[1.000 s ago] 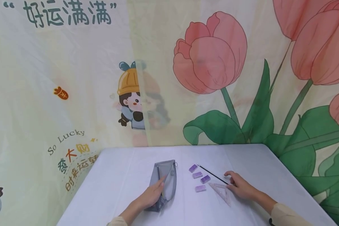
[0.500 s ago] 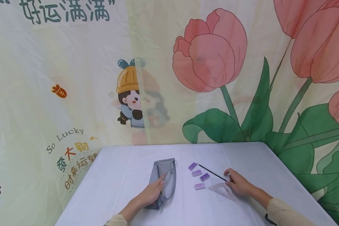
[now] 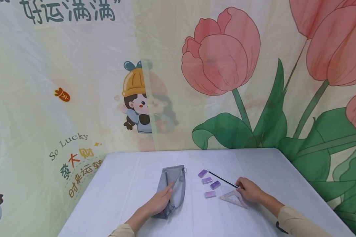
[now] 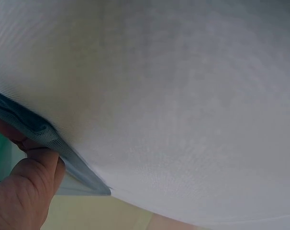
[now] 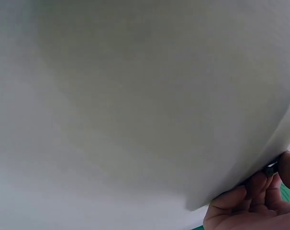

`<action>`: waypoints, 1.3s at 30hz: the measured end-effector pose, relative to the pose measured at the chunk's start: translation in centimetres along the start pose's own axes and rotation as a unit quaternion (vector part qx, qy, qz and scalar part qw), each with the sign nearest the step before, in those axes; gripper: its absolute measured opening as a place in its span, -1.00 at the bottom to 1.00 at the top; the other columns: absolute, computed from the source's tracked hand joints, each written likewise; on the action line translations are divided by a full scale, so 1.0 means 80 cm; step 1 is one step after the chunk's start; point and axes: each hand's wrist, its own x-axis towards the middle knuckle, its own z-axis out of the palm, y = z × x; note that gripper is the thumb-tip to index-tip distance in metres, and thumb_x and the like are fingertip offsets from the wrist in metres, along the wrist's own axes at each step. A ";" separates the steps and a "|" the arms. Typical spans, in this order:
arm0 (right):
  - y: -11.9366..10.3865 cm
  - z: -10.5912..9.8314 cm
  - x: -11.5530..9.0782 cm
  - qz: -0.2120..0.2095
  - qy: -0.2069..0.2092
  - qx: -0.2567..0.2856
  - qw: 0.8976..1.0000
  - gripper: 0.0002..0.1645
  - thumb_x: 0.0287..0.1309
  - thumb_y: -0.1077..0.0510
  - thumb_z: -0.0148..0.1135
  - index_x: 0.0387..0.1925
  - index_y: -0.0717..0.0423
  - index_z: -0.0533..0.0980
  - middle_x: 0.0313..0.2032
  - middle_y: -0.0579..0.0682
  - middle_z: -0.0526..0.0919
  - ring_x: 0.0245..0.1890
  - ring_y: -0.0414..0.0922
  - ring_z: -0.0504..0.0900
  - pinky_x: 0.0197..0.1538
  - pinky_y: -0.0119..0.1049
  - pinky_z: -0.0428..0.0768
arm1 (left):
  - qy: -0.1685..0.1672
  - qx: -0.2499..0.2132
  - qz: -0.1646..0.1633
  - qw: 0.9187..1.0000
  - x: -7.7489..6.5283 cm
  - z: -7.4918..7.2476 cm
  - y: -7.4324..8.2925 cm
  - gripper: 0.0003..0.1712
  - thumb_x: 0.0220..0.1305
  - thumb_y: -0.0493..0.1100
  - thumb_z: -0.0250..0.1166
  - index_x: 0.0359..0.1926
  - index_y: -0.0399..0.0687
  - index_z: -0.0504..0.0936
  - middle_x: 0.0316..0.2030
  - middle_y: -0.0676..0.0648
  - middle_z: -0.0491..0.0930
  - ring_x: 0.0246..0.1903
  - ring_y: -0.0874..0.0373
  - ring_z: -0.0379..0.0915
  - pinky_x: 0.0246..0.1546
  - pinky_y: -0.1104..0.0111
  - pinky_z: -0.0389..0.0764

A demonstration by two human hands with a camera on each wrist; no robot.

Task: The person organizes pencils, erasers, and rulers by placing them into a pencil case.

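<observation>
My left hand (image 3: 159, 201) grips a grey mesh pencil case (image 3: 178, 191), which lies lengthwise on the table. In the left wrist view the thumb (image 4: 27, 184) and a finger are at the edge of its opening. My right hand (image 3: 250, 190) pinches the near end of a slim black pencil (image 3: 222, 178); its far, pale tip points away to the left. In the right wrist view the fingers (image 5: 226, 201) are bent round a dark end of it. Below that hand lies a clear triangular set square (image 3: 235, 199), partly beside the fingers.
Several purple erasers, among them a light one (image 3: 210, 194) and a darker one (image 3: 215, 185), lie between the case and the set square. The far eraser (image 3: 202, 173) is right by the pencil's tip. A white cloth covers the table (image 3: 118, 184); a printed curtain (image 3: 166, 49) hangs behind.
The right fingers have closed in on the pencil's near end. The set square has turned somewhat beneath that hand. My left hand and the case stay put; the view shifts slightly.
</observation>
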 end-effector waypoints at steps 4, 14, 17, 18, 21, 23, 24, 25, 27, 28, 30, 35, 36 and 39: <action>-0.002 -0.004 0.002 0.003 -0.018 -0.011 1.000 -0.89 0.24 0.31 0.22 -0.20 0.16 0.49 -0.37 -0.05 0.48 -0.35 -0.14 0.42 -0.27 -0.26 0.47 | 0.000 0.000 -0.002 1.000 0.000 0.001 0.000 -0.35 0.55 0.23 -0.30 0.54 0.20 0.12 0.46 -0.31 0.18 0.34 -0.46 0.21 0.14 -0.33 0.42; 0.000 -0.017 0.003 0.006 -0.035 0.018 0.999 -0.89 0.28 0.32 0.18 -0.17 0.21 0.51 -0.37 -0.06 0.54 -0.35 -0.16 0.45 -0.31 -0.31 0.49 | -0.002 0.002 0.004 1.000 0.003 0.001 -0.003 -0.35 0.55 0.23 -0.31 0.54 0.18 0.12 0.47 -0.27 0.18 0.37 -0.42 0.17 0.22 -0.34 0.32; 0.002 -0.016 0.000 0.007 -0.037 0.022 0.999 -0.90 0.28 0.32 0.19 -0.17 0.21 0.52 -0.38 -0.07 0.54 -0.37 -0.18 0.44 -0.33 -0.35 0.48 | -0.005 0.003 0.001 1.000 0.002 0.001 -0.004 -0.35 0.56 0.22 -0.31 0.54 0.18 0.12 0.47 -0.27 0.18 0.36 -0.43 0.19 0.19 -0.34 0.36; 0.002 -0.016 0.000 0.007 -0.035 0.024 0.999 -0.90 0.28 0.32 0.18 -0.17 0.21 0.52 -0.38 -0.08 0.54 -0.37 -0.18 0.44 -0.34 -0.36 0.47 | -0.004 0.004 0.001 1.000 0.002 0.001 -0.004 -0.35 0.55 0.22 -0.31 0.54 0.18 0.13 0.47 -0.26 0.19 0.37 -0.42 0.18 0.22 -0.34 0.33; -0.001 -0.018 -0.001 0.017 -0.021 0.036 0.999 -0.90 0.29 0.32 0.17 -0.16 0.21 0.52 -0.38 -0.06 0.53 -0.36 -0.16 0.43 -0.34 -0.35 0.47 | -0.003 0.005 0.003 1.000 0.004 0.000 -0.003 -0.34 0.55 0.24 -0.31 0.54 0.17 0.13 0.47 -0.25 0.19 0.39 -0.39 0.16 0.28 -0.33 0.27; -0.005 -0.021 -0.002 0.018 -0.005 0.043 0.999 -0.89 0.29 0.33 0.16 -0.16 0.24 0.52 -0.38 -0.04 0.53 -0.36 -0.14 0.43 -0.35 -0.34 0.47 | -0.001 0.008 0.004 1.000 0.005 0.000 -0.002 -0.33 0.54 0.25 -0.31 0.54 0.16 0.13 0.48 -0.23 0.18 0.41 -0.35 0.13 0.33 -0.31 0.20; -0.008 -0.023 -0.002 0.017 0.004 0.044 0.999 -0.88 0.29 0.34 0.16 -0.15 0.25 0.52 -0.39 -0.04 0.52 -0.36 -0.14 0.43 -0.36 -0.34 0.46 | -0.003 0.006 0.004 1.000 0.005 0.000 -0.002 -0.33 0.54 0.25 -0.31 0.54 0.16 0.13 0.48 -0.23 0.17 0.42 -0.34 0.12 0.34 -0.30 0.19; -0.010 -0.025 -0.002 0.016 0.011 0.044 0.999 -0.88 0.29 0.34 0.16 -0.15 0.26 0.53 -0.39 -0.03 0.52 -0.37 -0.14 0.43 -0.36 -0.35 0.45 | -0.003 0.007 0.004 1.000 0.006 0.000 -0.002 -0.33 0.54 0.25 -0.32 0.54 0.16 0.13 0.49 -0.22 0.17 0.43 -0.33 0.11 0.35 -0.29 0.18; -0.014 -0.027 -0.002 0.015 0.023 0.046 0.999 -0.88 0.28 0.35 0.16 -0.15 0.28 0.53 -0.39 -0.02 0.51 -0.37 -0.13 0.42 -0.39 -0.36 0.44 | -0.003 0.007 0.003 1.000 0.006 0.000 -0.003 -0.33 0.54 0.25 -0.32 0.54 0.16 0.13 0.49 -0.20 0.16 0.44 -0.31 0.11 0.36 -0.28 0.17; -0.016 -0.028 -0.002 0.013 0.027 0.046 0.998 -0.87 0.28 0.34 0.17 -0.15 0.28 0.53 -0.39 -0.02 0.51 -0.37 -0.13 0.42 -0.39 -0.37 0.43 | -0.002 0.007 0.004 1.000 0.006 0.000 -0.003 -0.33 0.54 0.24 -0.31 0.54 0.16 0.13 0.49 -0.20 0.16 0.44 -0.30 0.10 0.37 -0.27 0.15; -0.019 -0.029 -0.001 0.015 0.030 0.048 0.998 -0.87 0.29 0.34 0.17 -0.14 0.29 0.52 -0.39 -0.02 0.51 -0.36 -0.13 0.42 -0.41 -0.38 0.43 | -0.001 0.009 0.003 1.000 0.006 0.001 -0.004 -0.33 0.54 0.25 -0.32 0.54 0.17 0.13 0.50 -0.19 0.16 0.44 -0.30 0.10 0.37 -0.27 0.15; -0.018 -0.026 0.001 0.031 0.036 0.070 0.996 -0.87 0.31 0.32 0.16 -0.13 0.28 0.52 -0.38 -0.01 0.50 -0.36 -0.13 0.41 -0.44 -0.38 0.43 | 0.000 0.008 -0.002 1.000 0.006 0.001 -0.004 -0.34 0.54 0.26 -0.31 0.54 0.23 0.13 0.49 -0.20 0.17 0.42 -0.33 0.13 0.34 -0.29 0.20; -0.018 -0.025 0.001 0.035 0.037 0.075 0.996 -0.86 0.31 0.32 0.16 -0.12 0.28 0.52 -0.38 -0.01 0.49 -0.36 -0.13 0.41 -0.45 -0.38 0.43 | 0.000 0.007 -0.002 1.000 0.006 0.001 -0.004 -0.34 0.54 0.26 -0.31 0.54 0.23 0.13 0.49 -0.21 0.17 0.42 -0.33 0.13 0.34 -0.30 0.20; -0.018 -0.022 0.000 0.045 0.039 0.092 0.994 -0.84 0.31 0.31 0.16 -0.10 0.29 0.51 -0.38 -0.01 0.48 -0.37 -0.13 0.41 -0.46 -0.39 0.44 | 0.000 0.006 -0.002 1.000 0.005 0.000 -0.003 -0.35 0.54 0.24 -0.30 0.53 0.23 0.13 0.48 -0.22 0.18 0.41 -0.36 0.15 0.30 -0.31 0.24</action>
